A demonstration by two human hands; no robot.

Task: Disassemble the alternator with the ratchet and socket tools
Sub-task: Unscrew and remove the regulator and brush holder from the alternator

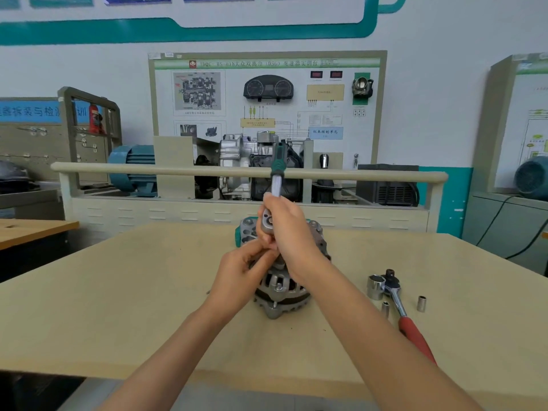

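The grey alternator [281,289] stands on the beige table [118,307], its finned housing facing me. My right hand [292,232] grips the head end of a ratchet [277,176], whose green and black handle points up and away. The ratchet head sits over the top of the alternator. My left hand [241,271] pinches something small just under that head, likely the socket; my fingers hide it.
To the right lie a red-handled ratchet [412,327] with a large socket [375,287] and two small sockets [385,308] [421,304]. A beige rail [178,169] and a transmission training stand rise behind the table. A cable hangs at far right.
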